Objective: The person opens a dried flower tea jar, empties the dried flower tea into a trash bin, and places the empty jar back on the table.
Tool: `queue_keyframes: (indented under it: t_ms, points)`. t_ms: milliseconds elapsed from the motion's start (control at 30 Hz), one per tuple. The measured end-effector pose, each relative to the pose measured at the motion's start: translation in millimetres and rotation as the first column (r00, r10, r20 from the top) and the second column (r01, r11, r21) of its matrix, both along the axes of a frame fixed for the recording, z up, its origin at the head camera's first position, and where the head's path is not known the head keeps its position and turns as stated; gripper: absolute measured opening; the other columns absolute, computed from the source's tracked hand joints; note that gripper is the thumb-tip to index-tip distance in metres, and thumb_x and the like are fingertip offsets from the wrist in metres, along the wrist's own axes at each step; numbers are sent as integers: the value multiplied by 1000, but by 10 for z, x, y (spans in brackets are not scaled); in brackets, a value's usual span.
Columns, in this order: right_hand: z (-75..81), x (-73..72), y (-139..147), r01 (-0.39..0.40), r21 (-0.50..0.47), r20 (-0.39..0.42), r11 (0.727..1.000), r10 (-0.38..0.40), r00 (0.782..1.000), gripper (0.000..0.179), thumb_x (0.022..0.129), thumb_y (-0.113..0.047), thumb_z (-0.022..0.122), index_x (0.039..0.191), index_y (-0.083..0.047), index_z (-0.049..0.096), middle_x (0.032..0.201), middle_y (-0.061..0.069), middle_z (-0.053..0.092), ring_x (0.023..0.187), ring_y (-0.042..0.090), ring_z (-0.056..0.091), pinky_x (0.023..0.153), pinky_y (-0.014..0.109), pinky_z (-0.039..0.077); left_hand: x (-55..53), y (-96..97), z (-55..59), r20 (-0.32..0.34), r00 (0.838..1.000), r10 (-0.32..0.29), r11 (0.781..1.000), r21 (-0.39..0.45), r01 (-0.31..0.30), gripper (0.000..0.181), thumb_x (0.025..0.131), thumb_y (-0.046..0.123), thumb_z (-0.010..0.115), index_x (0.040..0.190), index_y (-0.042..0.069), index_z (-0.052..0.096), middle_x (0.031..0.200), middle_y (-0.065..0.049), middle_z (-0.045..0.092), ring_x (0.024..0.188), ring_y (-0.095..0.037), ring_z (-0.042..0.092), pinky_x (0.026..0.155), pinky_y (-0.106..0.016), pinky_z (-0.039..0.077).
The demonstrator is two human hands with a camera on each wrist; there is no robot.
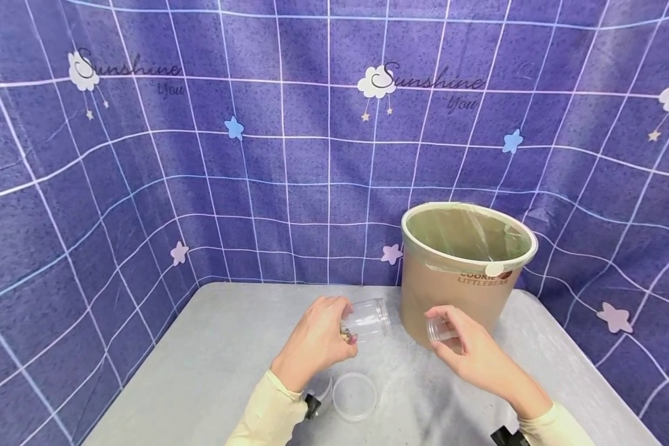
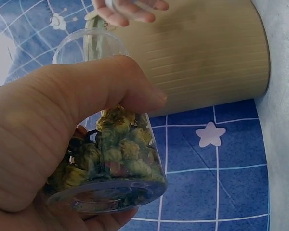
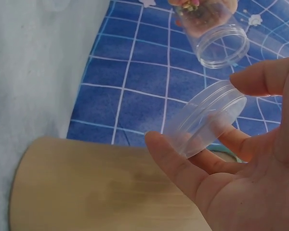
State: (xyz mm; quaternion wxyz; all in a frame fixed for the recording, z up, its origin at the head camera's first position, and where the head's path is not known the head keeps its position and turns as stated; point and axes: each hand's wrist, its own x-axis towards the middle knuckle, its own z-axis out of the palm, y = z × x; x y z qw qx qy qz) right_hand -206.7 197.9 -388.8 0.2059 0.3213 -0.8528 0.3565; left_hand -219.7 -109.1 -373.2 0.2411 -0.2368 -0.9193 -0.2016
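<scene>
My left hand [image 1: 319, 334] grips a clear plastic jar [image 1: 368, 319], tilted on its side with its uncovered mouth toward the right. Dried yellow-green flower buds [image 2: 127, 149] lie in its bottom part, seen through the wall in the left wrist view. A clear round lid [image 3: 209, 118] is held by its rim between the thumb and fingers of my right hand [image 1: 471, 350], apart from the jar. On the table below the left hand is a round clear plastic piece [image 1: 354, 397]; I cannot tell whether it is a lid or a container.
Behind my right hand a tan bin [image 1: 451, 291] with a liner stands on the grey table [image 1: 212, 353]. Another clear item [image 1: 324, 385] is partly hidden by the left wrist. A blue-purple gridded curtain [image 1: 312, 161] hangs behind and at both sides.
</scene>
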Motion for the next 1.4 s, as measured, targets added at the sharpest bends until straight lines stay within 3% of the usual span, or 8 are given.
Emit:
queue_keyframes:
  t_ms: [533,900,1167,1400]
  points:
    - [-342,75,239,73,65,21,995,-74,997,49,82,-5,80,123,-20,60,113,-8,65,89,4,66,69,27,58,-8,-8,-12,15,1000,4,1000,2,-4,43,62,21,83,102,14,67,95,0,70,95,-20,62,84,-35,54]
    - [-613,113,422,99,144,-73,985,-90,993,50,76,-6,83,119,-21,62,110,-7,66,92,7,62,63,24,52,-18,-5,-16,23,1000,-1,1000,5,1,43,63,21,83,102,14,67,96,0,70,94,-20,62,84,-36,54]
    - [-791,125,510,175,271,-168,946,-132,977,53,68,-14,89,116,-19,65,111,-9,67,97,14,64,82,39,54,-29,-1,-3,21,1000,-2,1000,6,2,43,62,21,84,101,13,68,96,0,71,94,-20,62,84,-35,54]
    - [-908,157,565,199,318,-185,927,-145,972,55,62,-12,89,112,-17,66,107,-9,67,100,19,64,85,43,53,-38,-9,-6,10,1000,1,1000,0,-1,42,62,21,84,99,14,68,92,2,70,92,-19,62,83,-34,54]
